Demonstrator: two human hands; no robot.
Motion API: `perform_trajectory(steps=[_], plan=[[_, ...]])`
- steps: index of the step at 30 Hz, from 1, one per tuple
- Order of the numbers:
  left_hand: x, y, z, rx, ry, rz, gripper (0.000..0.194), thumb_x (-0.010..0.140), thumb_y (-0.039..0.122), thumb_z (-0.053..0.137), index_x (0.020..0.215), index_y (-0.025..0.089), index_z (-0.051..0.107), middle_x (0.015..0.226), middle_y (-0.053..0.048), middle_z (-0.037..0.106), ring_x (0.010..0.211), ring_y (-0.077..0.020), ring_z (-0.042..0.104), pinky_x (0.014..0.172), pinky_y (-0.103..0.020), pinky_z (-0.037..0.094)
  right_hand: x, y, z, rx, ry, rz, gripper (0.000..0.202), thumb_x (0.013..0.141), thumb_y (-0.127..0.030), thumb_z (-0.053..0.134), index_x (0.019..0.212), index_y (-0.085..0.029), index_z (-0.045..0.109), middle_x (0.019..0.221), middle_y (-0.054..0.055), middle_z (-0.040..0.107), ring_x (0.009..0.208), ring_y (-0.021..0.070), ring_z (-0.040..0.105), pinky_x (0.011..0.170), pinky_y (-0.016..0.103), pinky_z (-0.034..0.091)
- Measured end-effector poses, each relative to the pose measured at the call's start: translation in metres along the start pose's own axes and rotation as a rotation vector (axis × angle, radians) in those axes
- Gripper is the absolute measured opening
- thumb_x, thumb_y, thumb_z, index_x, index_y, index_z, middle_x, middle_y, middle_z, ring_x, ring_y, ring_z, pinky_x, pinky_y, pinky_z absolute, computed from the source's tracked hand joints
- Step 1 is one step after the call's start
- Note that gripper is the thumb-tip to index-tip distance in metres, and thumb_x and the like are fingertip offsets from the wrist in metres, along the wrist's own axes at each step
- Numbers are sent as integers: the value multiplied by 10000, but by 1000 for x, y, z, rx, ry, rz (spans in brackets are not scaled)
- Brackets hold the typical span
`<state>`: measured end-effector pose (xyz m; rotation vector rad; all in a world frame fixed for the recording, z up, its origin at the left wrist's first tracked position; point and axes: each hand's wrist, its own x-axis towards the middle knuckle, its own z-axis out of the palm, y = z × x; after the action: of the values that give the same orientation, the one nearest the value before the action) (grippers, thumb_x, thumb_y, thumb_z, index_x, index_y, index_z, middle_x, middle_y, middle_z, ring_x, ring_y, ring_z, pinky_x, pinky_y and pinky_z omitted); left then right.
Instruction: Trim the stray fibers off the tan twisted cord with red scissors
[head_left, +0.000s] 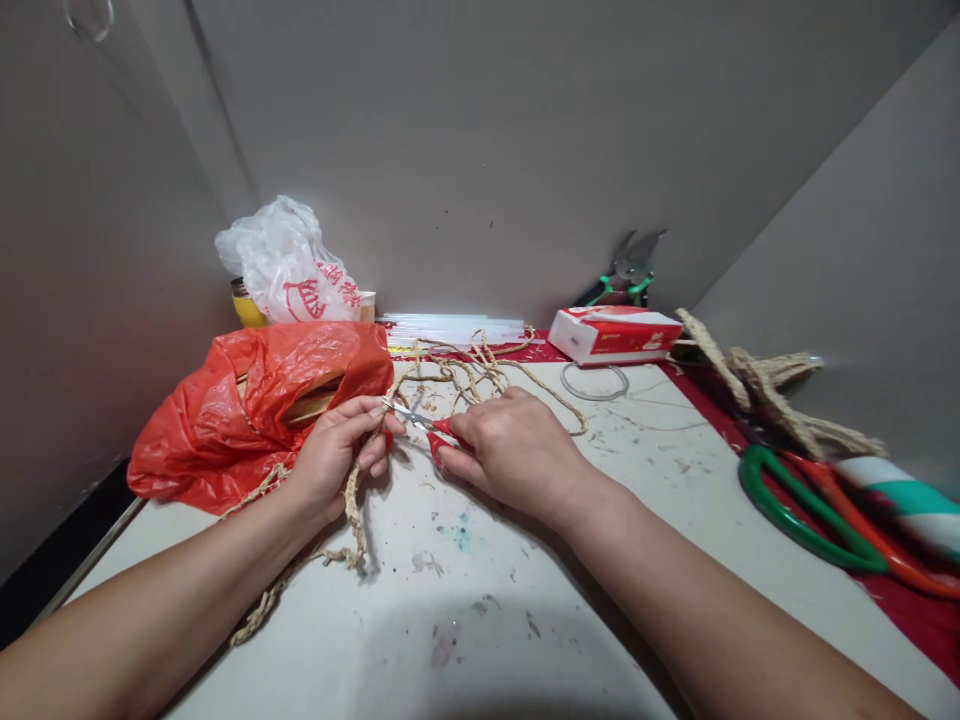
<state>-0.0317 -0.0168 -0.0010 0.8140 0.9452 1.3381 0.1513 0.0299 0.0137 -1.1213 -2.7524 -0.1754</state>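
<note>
My left hand (341, 450) pinches a braided straw cord (352, 505) near the middle of the white table. The cord hangs below my fingers, and more of it lies in loose loops (472, 378) behind my hands. My right hand (514, 445) is closed round the red handles of small scissors (441, 438). The scissors' metal blades point left and meet the cord at my left fingertips. Whether the blades have cut into it is too small to tell.
A red plastic bag (202, 420) lies left, a white bag (289, 265) behind it. Plastic sticks (450, 328), a tissue box (615, 338), a wire coil (595, 382) and pruners (630, 270) are at the back. Straw braids (772, 395) and large green-and-orange handles (810, 510) lie right.
</note>
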Motion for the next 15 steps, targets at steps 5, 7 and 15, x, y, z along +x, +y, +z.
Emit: perform_trajectory(steps=[5, 7, 15], plan=[[2, -1, -2, -8, -3, -5, 74, 784, 172, 598, 748, 108, 608, 611, 11, 573, 358, -16, 291, 370, -173, 334, 1, 2, 2, 24, 1, 1, 300, 851, -400, 500, 713, -184, 655, 686, 40, 680, 623, 160, 557, 685, 315, 287], [2, -1, -2, -16, -1, -1, 64, 787, 166, 593, 761, 110, 606, 642, 7, 586, 361, -14, 297, 369, -171, 336, 1, 2, 3, 33, 12, -5, 302, 852, -395, 494, 696, -188, 649, 666, 32, 673, 604, 155, 546, 675, 313, 286], [-2, -2, -1, 47, -12, -11, 81, 789, 177, 603, 756, 106, 622, 670, 1, 593, 378, -13, 323, 390, -178, 357, -1, -2, 4, 36, 110, 9, 330, 808, -447, 485, 683, -191, 650, 654, 44, 672, 596, 165, 536, 674, 328, 277]])
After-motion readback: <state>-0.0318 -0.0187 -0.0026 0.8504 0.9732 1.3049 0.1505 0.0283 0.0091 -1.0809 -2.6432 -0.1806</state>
